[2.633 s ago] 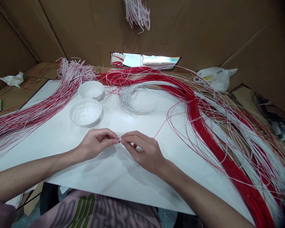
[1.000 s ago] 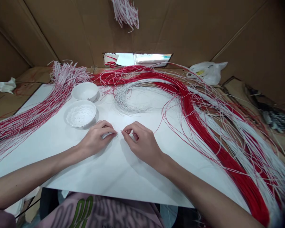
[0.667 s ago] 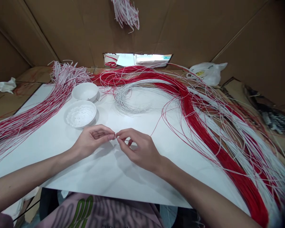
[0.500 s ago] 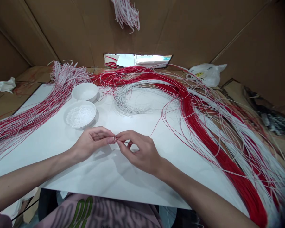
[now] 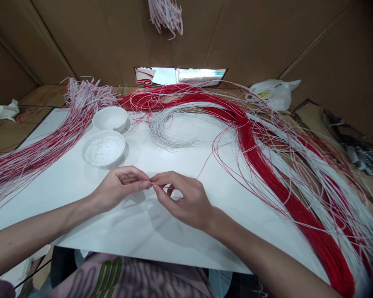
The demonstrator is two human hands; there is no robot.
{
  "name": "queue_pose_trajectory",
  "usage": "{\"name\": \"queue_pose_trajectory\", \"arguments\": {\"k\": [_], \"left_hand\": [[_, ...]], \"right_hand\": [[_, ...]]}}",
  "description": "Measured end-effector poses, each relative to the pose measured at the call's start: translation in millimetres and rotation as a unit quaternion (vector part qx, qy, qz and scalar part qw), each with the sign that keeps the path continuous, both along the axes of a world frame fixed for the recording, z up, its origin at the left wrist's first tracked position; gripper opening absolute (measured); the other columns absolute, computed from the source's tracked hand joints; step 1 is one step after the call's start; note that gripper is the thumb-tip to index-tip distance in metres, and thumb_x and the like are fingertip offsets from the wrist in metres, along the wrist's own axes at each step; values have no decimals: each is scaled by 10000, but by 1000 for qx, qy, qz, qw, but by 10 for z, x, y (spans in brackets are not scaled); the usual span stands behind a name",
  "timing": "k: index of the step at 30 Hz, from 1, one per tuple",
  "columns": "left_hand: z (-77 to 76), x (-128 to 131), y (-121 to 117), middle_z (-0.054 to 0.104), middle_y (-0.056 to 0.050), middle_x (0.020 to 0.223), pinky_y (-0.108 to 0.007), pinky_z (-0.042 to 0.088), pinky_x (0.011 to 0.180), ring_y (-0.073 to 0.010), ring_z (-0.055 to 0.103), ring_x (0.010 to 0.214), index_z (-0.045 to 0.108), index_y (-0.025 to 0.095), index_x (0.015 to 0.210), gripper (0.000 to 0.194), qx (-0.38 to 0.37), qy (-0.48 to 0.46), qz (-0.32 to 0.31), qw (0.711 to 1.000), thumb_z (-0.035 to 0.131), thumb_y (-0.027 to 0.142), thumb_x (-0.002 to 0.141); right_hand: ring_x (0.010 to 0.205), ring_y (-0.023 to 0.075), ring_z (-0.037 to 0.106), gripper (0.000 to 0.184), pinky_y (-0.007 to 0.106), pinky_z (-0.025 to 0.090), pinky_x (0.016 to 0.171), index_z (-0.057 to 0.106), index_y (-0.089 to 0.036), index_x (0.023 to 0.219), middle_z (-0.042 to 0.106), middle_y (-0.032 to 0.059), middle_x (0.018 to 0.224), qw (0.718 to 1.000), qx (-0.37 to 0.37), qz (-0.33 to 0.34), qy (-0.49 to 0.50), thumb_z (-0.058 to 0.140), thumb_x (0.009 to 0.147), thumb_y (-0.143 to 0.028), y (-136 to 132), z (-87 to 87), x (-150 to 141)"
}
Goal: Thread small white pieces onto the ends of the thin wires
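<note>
My left hand (image 5: 119,188) and my right hand (image 5: 183,198) meet at the fingertips above a white paper sheet (image 5: 136,236). The left thumb and fingers pinch a tiny pale piece (image 5: 149,183), probably a bead, though it is too small to tell. The right fingers pinch a thin wire (image 5: 163,186) whose tip reaches that piece. A white bowl of small white beads (image 5: 91,159) stands left of my left hand. Behind it is a second white bowl (image 5: 110,118), nearly empty.
A red-and-white wire bundle (image 5: 34,165) spreads left, a thick red-and-white bundle (image 5: 267,174) curves right, and a grey-white coil (image 5: 170,132) lies behind. Cardboard walls (image 5: 81,41) surround the table, with a plastic bag (image 5: 273,95) at the back right.
My hands were apart about a second ago and have come together at the fingertips. Since then they have barely moved. The view has shifted slightly.
</note>
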State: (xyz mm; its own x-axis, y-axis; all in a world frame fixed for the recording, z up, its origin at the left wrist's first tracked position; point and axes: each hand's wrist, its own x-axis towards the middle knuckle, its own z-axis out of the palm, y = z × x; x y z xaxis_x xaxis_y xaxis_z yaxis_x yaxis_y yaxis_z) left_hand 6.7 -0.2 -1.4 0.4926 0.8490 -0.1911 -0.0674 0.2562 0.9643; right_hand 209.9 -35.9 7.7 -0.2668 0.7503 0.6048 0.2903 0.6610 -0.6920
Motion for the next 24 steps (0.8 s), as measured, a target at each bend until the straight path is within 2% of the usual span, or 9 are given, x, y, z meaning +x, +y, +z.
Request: {"name": "queue_pose_trajectory", "arguments": {"k": [18,24], "left_hand": [[32,28,-22,747,-37,817,-239,570,746,-144,697,782,741,173,822,104,51,5,8,999,791,197,734],[41,37,-34,740,-47,798,-260,570,735,-156,690,768,735,162,799,125,63,12,21,998,803,227,716]], "right_hand": [[723,116,664,117,217,558,570,607,-188,897,713,45,916,999,29,4,-36,534,892,-96,-2,-17,3],[710,116,664,110,206,552,564,620,-160,873,709,64,892,999,33,8,-27,560,870,-67,-2,-7,-1]]}}
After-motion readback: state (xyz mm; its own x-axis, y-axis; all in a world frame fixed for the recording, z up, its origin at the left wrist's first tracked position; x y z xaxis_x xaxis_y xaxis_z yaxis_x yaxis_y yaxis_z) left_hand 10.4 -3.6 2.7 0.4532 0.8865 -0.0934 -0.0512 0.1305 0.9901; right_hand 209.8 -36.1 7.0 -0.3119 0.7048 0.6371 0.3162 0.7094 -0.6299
